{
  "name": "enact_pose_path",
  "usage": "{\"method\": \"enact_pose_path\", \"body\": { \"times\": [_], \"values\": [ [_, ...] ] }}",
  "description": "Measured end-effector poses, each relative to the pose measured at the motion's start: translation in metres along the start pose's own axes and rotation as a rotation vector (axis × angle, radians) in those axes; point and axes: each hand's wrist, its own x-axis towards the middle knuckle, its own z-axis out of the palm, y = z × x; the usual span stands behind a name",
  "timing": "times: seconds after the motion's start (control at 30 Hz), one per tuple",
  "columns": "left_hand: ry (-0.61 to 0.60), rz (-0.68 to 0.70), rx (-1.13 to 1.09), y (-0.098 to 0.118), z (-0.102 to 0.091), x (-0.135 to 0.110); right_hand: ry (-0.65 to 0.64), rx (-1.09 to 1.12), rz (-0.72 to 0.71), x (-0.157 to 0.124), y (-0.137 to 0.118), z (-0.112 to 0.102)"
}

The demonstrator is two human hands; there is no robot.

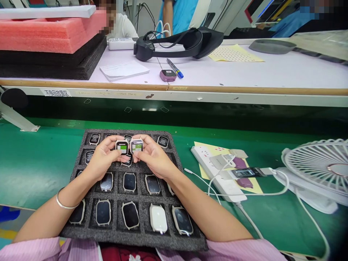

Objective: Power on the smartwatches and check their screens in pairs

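Note:
My left hand point(108, 154) grips a smartwatch case point(122, 147) without a strap, its screen lit with green and white. Right beside it, my right hand point(150, 156) pinches a second smartwatch case point(136, 145), whose screen also shows green. Both are held side by side with screens up, above the far part of a dark grey foam tray point(116, 233). Several more watch cases rest in the tray's square pockets, such as a dark-screened one point(131, 215) and a white one point(158, 218). Some at the back show text on their screens. My hands and forearms hide part of the tray.
Right of the tray lie a white power strip point(217, 174) with cables and a white fan point(323, 166). A raised shelf point(195, 76) behind carries pink foam point(51, 34), a black headset point(174, 43), a pen point(175, 68) and a purple watch case point(168, 75). People are beyond it.

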Motion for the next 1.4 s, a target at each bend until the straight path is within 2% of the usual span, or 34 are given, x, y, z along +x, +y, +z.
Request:
{"method": "enact_pose_path", "body": {
  "times": [0.23,1.03,1.4],
  "values": [
    [0.024,-0.019,0.008,0.002,0.0019,-0.001,0.045,0.06,0.057,0.0018,0.0012,-0.0008],
    [0.009,0.007,0.004,0.0013,0.0001,-0.0019,-0.022,-0.015,-0.003,-0.0013,-0.002,-0.0004],
    [-0.044,0.022,0.06,-0.0017,0.0003,-0.003,0.035,-0.032,0.006,0.0009,0.0014,-0.0007]
  ]
}}
